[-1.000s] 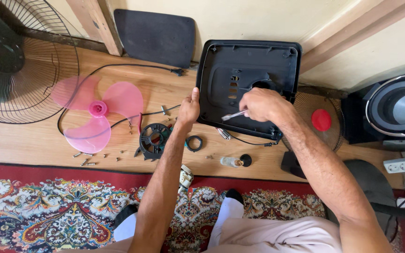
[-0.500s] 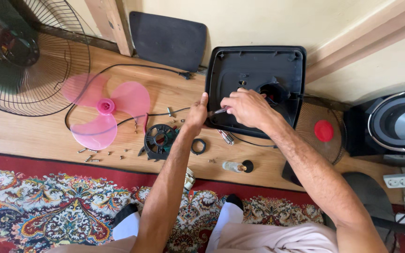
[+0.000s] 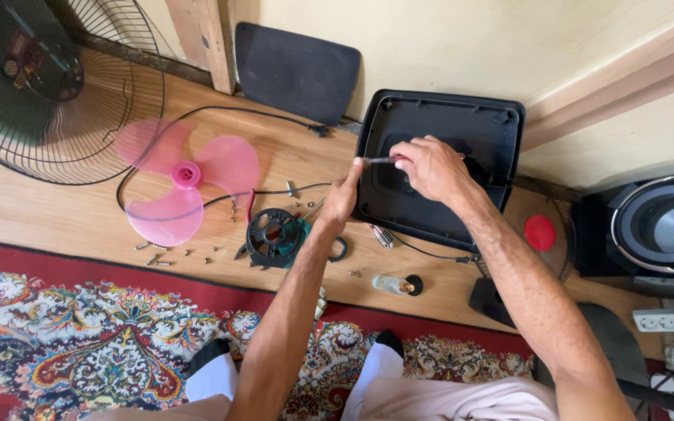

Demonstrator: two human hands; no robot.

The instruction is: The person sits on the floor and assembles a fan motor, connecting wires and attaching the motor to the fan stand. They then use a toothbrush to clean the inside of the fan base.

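Observation:
A black square fan base (image 3: 438, 129) lies upside down on the wooden floor against the wall. My left hand (image 3: 345, 195) grips its left edge. My right hand (image 3: 428, 168) hovers over the middle of the base, closed on a thin metal tool (image 3: 378, 160) that points left. A black round motor part (image 3: 274, 238) with green beneath it lies just left of my left wrist. A pink fan blade (image 3: 185, 183) lies further left.
A wire fan guard (image 3: 56, 86) fills the top left. Loose screws (image 3: 157, 253) dot the floor. A small bottle (image 3: 395, 285), a black ring (image 3: 338, 249), a dark panel (image 3: 298, 70), a speaker (image 3: 665, 226) and a patterned rug (image 3: 79, 343) surround me.
My right hand with the tool has shifted left across the base toward my left hand. The view has tilted slightly.

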